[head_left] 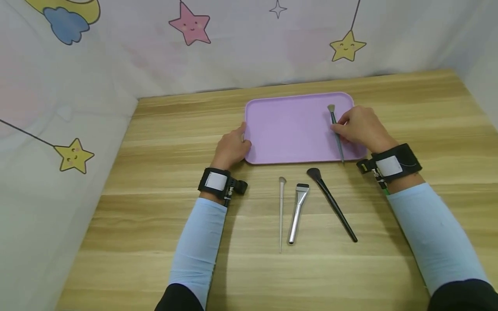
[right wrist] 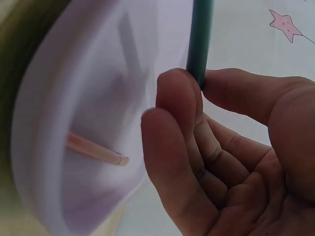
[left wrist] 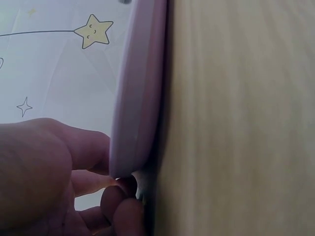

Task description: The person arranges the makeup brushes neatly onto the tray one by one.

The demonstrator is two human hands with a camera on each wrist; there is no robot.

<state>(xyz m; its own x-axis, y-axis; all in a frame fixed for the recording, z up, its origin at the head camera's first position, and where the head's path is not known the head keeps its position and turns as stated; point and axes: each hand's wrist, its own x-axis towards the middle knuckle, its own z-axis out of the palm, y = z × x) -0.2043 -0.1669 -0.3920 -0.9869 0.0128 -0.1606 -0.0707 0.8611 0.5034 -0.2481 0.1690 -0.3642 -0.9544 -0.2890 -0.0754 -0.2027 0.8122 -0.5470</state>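
A lilac tray (head_left: 289,129) lies at the back of the table. My left hand (head_left: 230,147) holds its left edge, the thumb on the rim and the fingers curled at the side in the left wrist view. Over the tray's right part, my right hand (head_left: 359,125) pinches a green-handled makeup brush (head_left: 332,113) between thumb and fingertips, bristles toward the back. In the right wrist view, a copper-coloured handle (right wrist: 96,150) lies inside the tray below that brush; in the head view my right hand hides it.
In front of the tray lie three more makeup brushes: a thin pale one (head_left: 281,211), a silver flat-headed one (head_left: 297,214) and a large black one (head_left: 335,205). A pale curtain (head_left: 241,52) with printed stars hangs behind and left of the wooden table (head_left: 155,242).
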